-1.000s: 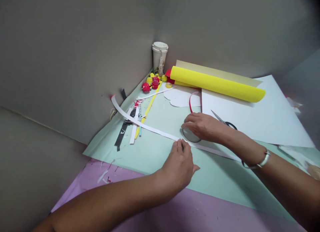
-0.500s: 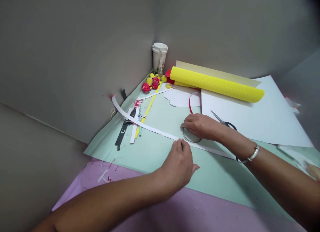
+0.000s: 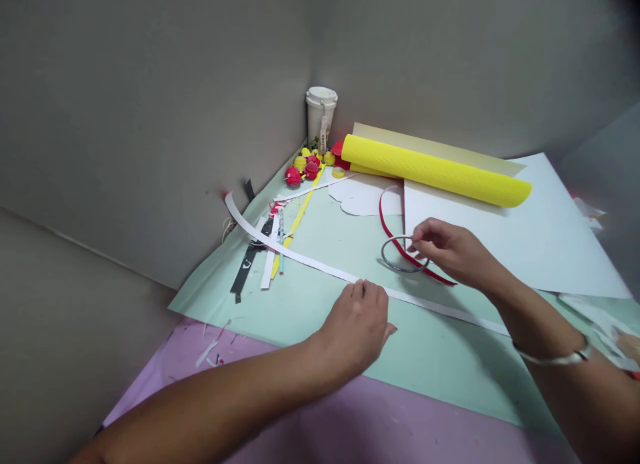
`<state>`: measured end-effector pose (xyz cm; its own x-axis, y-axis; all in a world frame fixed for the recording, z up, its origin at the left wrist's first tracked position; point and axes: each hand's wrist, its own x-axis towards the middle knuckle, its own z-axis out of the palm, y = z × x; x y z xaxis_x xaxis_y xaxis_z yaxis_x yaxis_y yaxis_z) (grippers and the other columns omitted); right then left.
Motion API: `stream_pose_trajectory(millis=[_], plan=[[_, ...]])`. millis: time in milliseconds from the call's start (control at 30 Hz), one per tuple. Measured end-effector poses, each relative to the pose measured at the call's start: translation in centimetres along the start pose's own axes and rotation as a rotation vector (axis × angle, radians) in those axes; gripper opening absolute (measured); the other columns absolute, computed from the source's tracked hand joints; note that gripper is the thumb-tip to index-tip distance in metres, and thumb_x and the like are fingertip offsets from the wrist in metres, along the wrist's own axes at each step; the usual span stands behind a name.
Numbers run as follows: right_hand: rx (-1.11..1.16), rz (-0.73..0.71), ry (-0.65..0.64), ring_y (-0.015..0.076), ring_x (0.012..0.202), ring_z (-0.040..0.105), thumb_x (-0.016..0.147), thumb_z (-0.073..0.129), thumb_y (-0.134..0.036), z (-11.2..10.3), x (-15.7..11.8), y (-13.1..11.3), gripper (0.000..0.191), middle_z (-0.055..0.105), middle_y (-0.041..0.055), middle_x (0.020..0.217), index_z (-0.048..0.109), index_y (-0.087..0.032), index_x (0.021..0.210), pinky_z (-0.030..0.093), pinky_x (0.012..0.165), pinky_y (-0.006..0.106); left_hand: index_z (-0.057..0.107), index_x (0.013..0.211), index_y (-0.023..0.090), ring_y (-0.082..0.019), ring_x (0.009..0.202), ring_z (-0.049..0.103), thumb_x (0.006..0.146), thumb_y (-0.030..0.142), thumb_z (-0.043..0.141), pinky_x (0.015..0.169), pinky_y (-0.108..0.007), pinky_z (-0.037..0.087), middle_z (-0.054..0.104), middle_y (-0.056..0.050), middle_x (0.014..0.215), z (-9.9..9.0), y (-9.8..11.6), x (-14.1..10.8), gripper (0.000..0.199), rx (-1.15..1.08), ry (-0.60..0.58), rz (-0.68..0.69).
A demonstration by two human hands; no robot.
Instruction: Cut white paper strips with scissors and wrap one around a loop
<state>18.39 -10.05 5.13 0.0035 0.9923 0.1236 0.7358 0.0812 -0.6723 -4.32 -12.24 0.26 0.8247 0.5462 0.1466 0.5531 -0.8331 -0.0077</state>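
My left hand (image 3: 356, 327) is closed over the middle of a long white paper strip (image 3: 315, 263), with something small and dark between its fingers that I cannot make out. The strip's left end curls up off the green sheet (image 3: 425, 357). Between the fingertips of my right hand (image 3: 450, 251) is a thin metal ring (image 3: 391, 265), raised a little above the sheet. A red strip (image 3: 387, 222) passes beneath the ring. The scissors are hidden from view.
A yellow roll (image 3: 435, 169) lies on a large white sheet (image 3: 565, 251) at the back right. Red and yellow balls (image 3: 293, 177) sit near a white cup (image 3: 321, 114). Black strips (image 3: 245, 271) lie at left. Another person's hand (image 3: 627, 344) shows at the right edge.
My right hand has lifted the metal ring off the white strip and moved right. More of the red strip shows, and the scissors are now covered. My left hand has barely moved.
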Motion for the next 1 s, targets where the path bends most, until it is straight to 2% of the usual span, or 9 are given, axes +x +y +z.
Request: stream_pose_trajectory(millis=[67,100,167,300,400,533,900,1000], plan=[[0.317,0.109,0.033,0.0152,0.066,0.059,0.084,0.061,-0.027,0.0,-2.4,-0.3,0.008,0.063,-0.0003,0.075,0.056,-0.023,0.089,0.047,0.062,0.028,0.055,0.1,0.01,-0.023,0.084,0.057,0.089,0.039,0.051,0.074,-0.033,0.047,0.059,-0.01,0.091,-0.4,-0.4,0.2,0.031,-0.08,-0.008,-0.018],[0.455,0.144,0.089,0.0145,0.064,0.058,0.083,0.062,-0.027,0.2,-3.6,-0.4,0.009,0.062,-0.0009,0.072,0.056,-0.023,0.089,0.047,0.06,0.027,0.053,0.098,0.012,-0.022,0.081,0.057,0.089,0.037,0.051,0.072,-0.033,0.047,0.058,-0.008,0.089,-0.6,-0.5,0.3,0.026,-0.114,-0.008,-0.031],[0.701,0.225,0.153,0.0137,0.065,0.057,0.082,0.063,-0.023,0.9,-5.6,-0.6,0.009,0.061,-0.0009,0.072,0.056,-0.024,0.088,0.045,0.058,0.024,0.05,0.095,0.015,-0.02,0.077,0.057,0.09,0.032,0.049,0.068,-0.032,0.046,0.056,-0.006,0.086,-0.8,-0.7,0.4,0.018,-0.156,-0.013,-0.072],[0.984,0.32,0.257,0.0114,0.062,0.056,0.082,0.061,-0.016,2.7,-7.6,-0.7,0.009,0.061,-0.001,0.069,0.057,-0.023,0.085,0.042,0.055,0.021,0.046,0.095,0.017,-0.021,0.073,0.059,0.092,0.032,0.043,0.062,-0.031,0.045,0.056,-0.005,0.085,-1.0,-0.9,0.5,0.016,-0.179,-0.048,-0.147],[1.056,0.366,0.295,0.0106,0.059,0.053,0.082,0.059,-0.015,3.9,-7.5,-0.7,0.008,0.062,-0.0007,0.066,0.056,-0.022,0.082,0.041,0.057,0.021,0.044,0.096,0.017,-0.022,0.072,0.06,0.093,0.032,0.039,0.059,-0.032,0.044,0.057,-0.005,0.085,-1.2,-0.9,0.7,0.016,-0.184,-0.055,-0.165],[1.118,0.376,0.268,0.0103,0.057,0.051,0.081,0.058,-0.013,4.6,-7.2,-1.1,0.009,0.061,-0.0007,0.064,0.054,-0.022,0.079,0.04,0.057,0.021,0.043,0.096,0.017,-0.021,0.068,0.061,0.093,0.03,0.036,0.055,-0.03,0.042,0.057,-0.005,0.084,-1.4,-0.9,0.8,0.015,-0.179,-0.064,-0.181],[1.164,0.413,0.167,0.0112,0.058,0.049,0.081,0.057,-0.016,4.6,-7.3,-1.2,0.008,0.057,-0.0014,0.065,0.052,-0.023,0.08,0.04,0.057,0.023,0.045,0.096,0.018,-0.021,0.066,0.06,0.092,0.024,0.032,0.052,-0.031,0.041,0.058,-0.004,0.083,-1.4,-1.1,1.0,0.015,-0.165,-0.052,-0.173],[1.157,0.404,0.144,0.0107,0.055,0.046,0.08,0.057,-0.016,4.5,-7.3,-1.0,0.009,0.054,-0.0016,0.065,0.052,-0.023,0.08,0.036,0.05,0.021,0.045,0.095,0.018,-0.021,0.064,0.06,0.093,0.024,0.032,0.052,-0.031,0.041,0.057,-0.004,0.081,-1.3,-1.1,1.0,0.015,-0.16,-0.06,-0.169]])
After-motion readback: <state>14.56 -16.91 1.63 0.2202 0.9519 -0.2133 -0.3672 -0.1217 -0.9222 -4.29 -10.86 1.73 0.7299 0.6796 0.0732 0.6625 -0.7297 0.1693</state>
